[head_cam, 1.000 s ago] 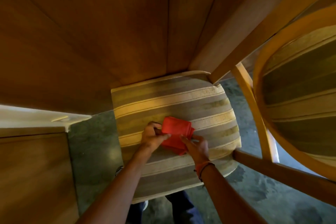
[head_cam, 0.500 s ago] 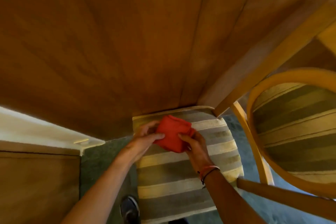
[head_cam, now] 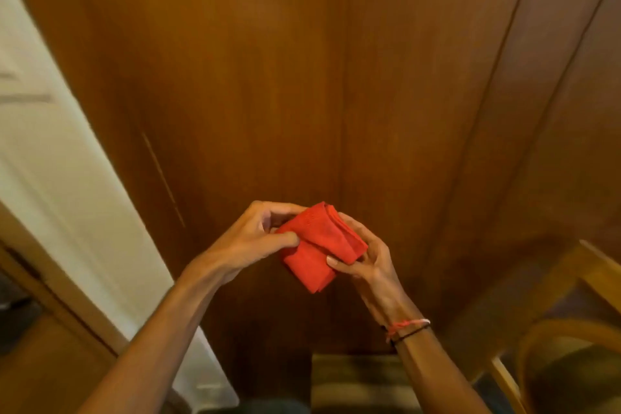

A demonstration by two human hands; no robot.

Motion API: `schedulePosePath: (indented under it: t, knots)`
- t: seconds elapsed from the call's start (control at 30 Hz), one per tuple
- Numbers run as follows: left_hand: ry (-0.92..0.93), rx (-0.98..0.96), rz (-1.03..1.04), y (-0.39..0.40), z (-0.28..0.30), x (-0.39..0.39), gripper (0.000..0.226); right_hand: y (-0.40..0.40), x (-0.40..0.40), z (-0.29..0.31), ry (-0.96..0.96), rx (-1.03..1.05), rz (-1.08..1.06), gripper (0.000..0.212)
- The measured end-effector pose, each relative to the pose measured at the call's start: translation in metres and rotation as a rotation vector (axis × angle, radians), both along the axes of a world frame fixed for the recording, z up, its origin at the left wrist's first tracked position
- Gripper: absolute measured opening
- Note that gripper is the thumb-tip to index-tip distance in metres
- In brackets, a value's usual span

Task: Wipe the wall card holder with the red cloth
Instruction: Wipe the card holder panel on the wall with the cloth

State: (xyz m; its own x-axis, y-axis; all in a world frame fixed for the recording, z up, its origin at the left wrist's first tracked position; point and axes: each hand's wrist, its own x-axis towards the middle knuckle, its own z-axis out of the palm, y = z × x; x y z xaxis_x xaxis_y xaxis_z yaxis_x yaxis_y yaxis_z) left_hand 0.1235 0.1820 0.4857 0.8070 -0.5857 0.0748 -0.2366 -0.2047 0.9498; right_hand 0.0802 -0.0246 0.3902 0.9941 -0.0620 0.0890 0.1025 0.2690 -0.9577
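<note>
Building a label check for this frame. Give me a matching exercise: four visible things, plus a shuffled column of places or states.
Column 1
1. red cloth
2. left hand
3. right hand
4. wooden chair

Column 2
A. lower right corner of the view, near the panelling
B. folded, held between both hands
C. wrist with thread bands, thumb on the cloth's lower edge
D. thumb pressed on the cloth's left side

Pairs: 1-B, 2-D, 3-C, 4-A
</note>
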Motion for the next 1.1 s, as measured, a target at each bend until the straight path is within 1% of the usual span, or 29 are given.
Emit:
schedulePosePath:
  t: [0.1,0.17,0.3,0.37,0.4,0.5,0.57,0.63,0.73,0.8,0.9,1.0,1.1]
  knots:
    - [-0.166,0.016,0.004,0.04,0.062,0.0,0.041,0.035,0.009,0.061,-0.125,-0.104,0.074,0.061]
    - [-0.256,0.022,0.026,0.06,0.092,0.0,0.044,0.054,0.013,0.093,-0.188,-0.153,0.14,0.059]
    - [-0.427,0.031,0.114,0.105,0.14,-0.003,0.047,0.098,0.02,0.156,-0.278,-0.193,0.267,0.08]
    - [-0.493,0.039,0.138,0.125,0.161,-0.004,0.048,0.12,0.023,0.18,-0.321,-0.211,0.28,0.087]
    - [-0.514,0.044,0.143,0.135,0.17,-0.005,0.049,0.129,0.026,0.189,-0.337,-0.224,0.272,0.083]
    - [-0.556,0.067,0.164,0.165,0.189,-0.004,0.05,0.154,0.042,0.207,-0.38,-0.283,0.234,0.052]
    - [-0.579,0.083,0.214,0.184,0.196,-0.001,0.05,0.168,0.05,0.218,-0.394,-0.301,0.239,0.044]
    - [-0.614,0.079,0.298,0.204,0.203,0.004,0.049,0.184,0.058,0.23,-0.42,-0.331,0.238,0.043]
    - [-0.626,-0.034,0.415,0.228,0.21,0.015,0.043,0.207,0.069,0.248,-0.471,-0.413,0.197,0.031]
    - [-0.684,-0.1,0.512,0.236,0.212,0.021,0.037,0.22,0.078,0.26,-0.496,-0.454,0.157,0.026]
    - [-0.841,-0.155,0.754,0.243,0.215,0.032,0.03,0.242,0.089,0.281,-0.563,-0.536,0.048,0.028]
    - [-1.028,-0.152,0.988,0.247,0.219,0.045,0.025,0.268,0.103,0.301,-0.613,-0.588,-0.06,0.029]
    - [-1.168,-0.095,1.179,0.249,0.218,0.061,0.027,0.298,0.116,0.314,-0.621,-0.541,-0.128,0.024]
